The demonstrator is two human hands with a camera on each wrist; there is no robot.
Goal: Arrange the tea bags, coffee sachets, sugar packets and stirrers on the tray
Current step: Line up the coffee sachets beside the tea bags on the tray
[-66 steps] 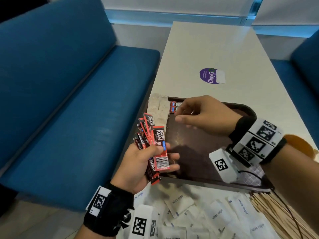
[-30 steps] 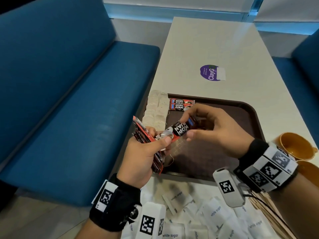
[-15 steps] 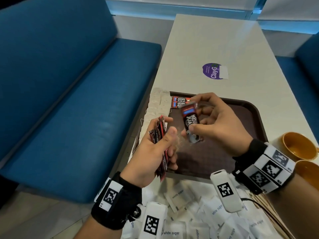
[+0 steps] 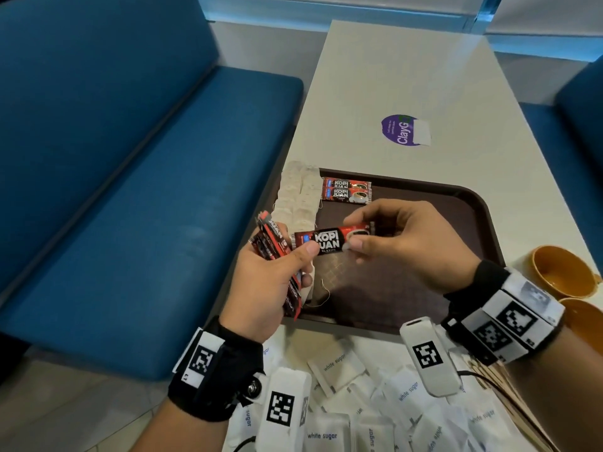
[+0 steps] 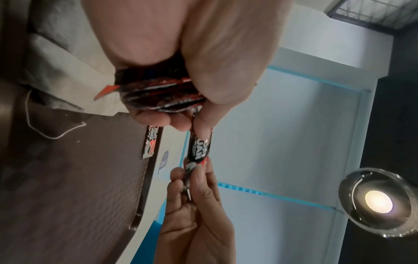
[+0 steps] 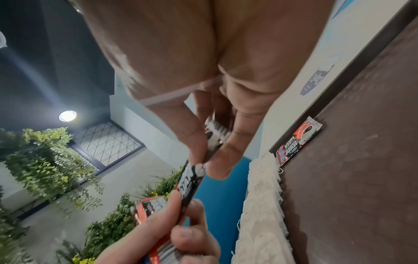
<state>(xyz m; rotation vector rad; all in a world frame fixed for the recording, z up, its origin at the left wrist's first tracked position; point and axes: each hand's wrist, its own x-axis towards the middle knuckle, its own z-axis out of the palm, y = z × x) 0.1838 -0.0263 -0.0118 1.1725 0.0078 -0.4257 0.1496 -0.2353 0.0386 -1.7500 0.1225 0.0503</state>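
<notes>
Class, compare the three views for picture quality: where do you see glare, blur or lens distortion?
Head view: sharp in the middle, so the lettering on the coffee sachet reads clearly; the table edges splay outward.
Left wrist view: a ceiling lamp blooms into glare; the left hand is close and soft.
Right wrist view: the right hand is smeared, and the hanging plants look blurred.
</notes>
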